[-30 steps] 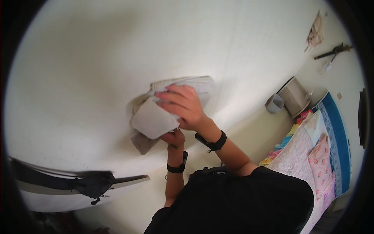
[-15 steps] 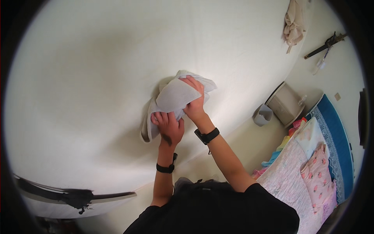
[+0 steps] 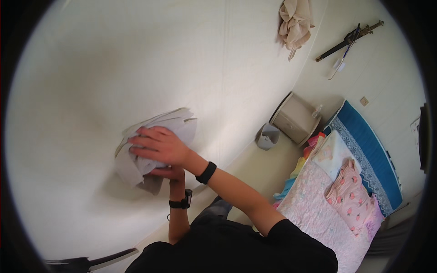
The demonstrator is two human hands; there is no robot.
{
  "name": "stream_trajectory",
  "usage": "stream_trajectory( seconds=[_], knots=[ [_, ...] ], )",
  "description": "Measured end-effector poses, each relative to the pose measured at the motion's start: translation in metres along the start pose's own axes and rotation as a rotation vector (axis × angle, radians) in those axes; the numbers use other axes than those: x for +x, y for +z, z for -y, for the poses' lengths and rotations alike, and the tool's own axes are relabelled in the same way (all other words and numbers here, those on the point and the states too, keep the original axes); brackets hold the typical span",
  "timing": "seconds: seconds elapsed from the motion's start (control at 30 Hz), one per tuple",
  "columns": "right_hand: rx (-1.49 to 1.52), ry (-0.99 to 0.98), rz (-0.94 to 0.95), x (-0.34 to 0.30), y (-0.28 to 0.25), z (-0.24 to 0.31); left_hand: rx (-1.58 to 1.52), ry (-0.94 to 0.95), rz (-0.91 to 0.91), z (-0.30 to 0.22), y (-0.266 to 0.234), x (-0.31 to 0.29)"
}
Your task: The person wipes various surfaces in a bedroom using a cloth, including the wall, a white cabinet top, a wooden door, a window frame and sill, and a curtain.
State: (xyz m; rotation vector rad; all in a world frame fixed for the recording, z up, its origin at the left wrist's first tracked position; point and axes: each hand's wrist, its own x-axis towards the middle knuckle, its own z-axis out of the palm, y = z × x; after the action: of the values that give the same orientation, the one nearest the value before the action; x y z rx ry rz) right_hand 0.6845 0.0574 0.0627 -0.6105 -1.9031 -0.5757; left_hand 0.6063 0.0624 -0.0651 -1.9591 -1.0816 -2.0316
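Note:
A light grey cloth (image 3: 180, 129) is bunched against the pale wall (image 3: 195, 63), its edges smeared by motion. My right hand (image 3: 161, 145) lies over it with the fingers stretched out and a little apart. Lower down, my left hand (image 3: 172, 173) is at the cloth's bottom edge, under the right hand. Its fingers are mostly hidden by the cloth and the right hand. Each wrist wears a black band.
A bed (image 3: 314, 200) with a blue headboard and a pink pillow stands at the right. By the wall are a beige cabinet (image 3: 293, 118) and a grey bin (image 3: 267, 137). Beige fabric (image 3: 296, 27) and a sheathed sword (image 3: 341, 44) hang higher up. A dark bar (image 3: 114, 258) is at lower left.
Both hands and the cloth have moved left and down in the picture. The right hand has crossed over the left and flattened on the cloth. The room has shifted left in view.

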Motion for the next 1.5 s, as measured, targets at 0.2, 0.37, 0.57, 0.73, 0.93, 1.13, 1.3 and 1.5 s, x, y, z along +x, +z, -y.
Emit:
stream_trajectory(
  seconds=[0.2, 0.37, 0.57, 0.73, 0.93, 1.13, 1.3, 1.5],
  knots=[
    [0.028, 0.024, 0.033, -0.023, -0.074, -0.062, -0.053, -0.003, 0.042, -0.034, 0.110, -0.032],
    [-0.091, 0.106, -0.008, -0.047, -0.150, -0.139, -0.120, 0.018, 0.144, -0.071, 0.204, -0.052],
    [-0.303, 0.116, -0.113, -0.108, -0.202, -0.227, -0.166, 0.058, 0.224, -0.109, 0.296, -0.091],
    [-0.408, 0.337, -0.173, -0.174, -0.250, -0.290, -0.145, 0.148, 0.210, -0.144, 0.367, -0.115],
    [-0.306, 0.497, -0.197, -0.245, -0.310, -0.336, 0.003, 0.273, 0.100, -0.199, 0.448, -0.114],
    [-0.130, 0.693, -0.241, -0.314, -0.356, -0.365, 0.127, 0.193, 0.346, -0.224, 0.515, -0.146],
    [-0.077, 0.981, 0.043, -0.371, -0.392, -0.392, 0.217, -0.146, 0.673, -0.263, 0.551, -0.168],
    [0.036, 1.020, -0.026, -0.372, -0.449, -0.408, 0.261, 0.116, 0.421, -0.298, 0.585, -0.137]
  ],
)
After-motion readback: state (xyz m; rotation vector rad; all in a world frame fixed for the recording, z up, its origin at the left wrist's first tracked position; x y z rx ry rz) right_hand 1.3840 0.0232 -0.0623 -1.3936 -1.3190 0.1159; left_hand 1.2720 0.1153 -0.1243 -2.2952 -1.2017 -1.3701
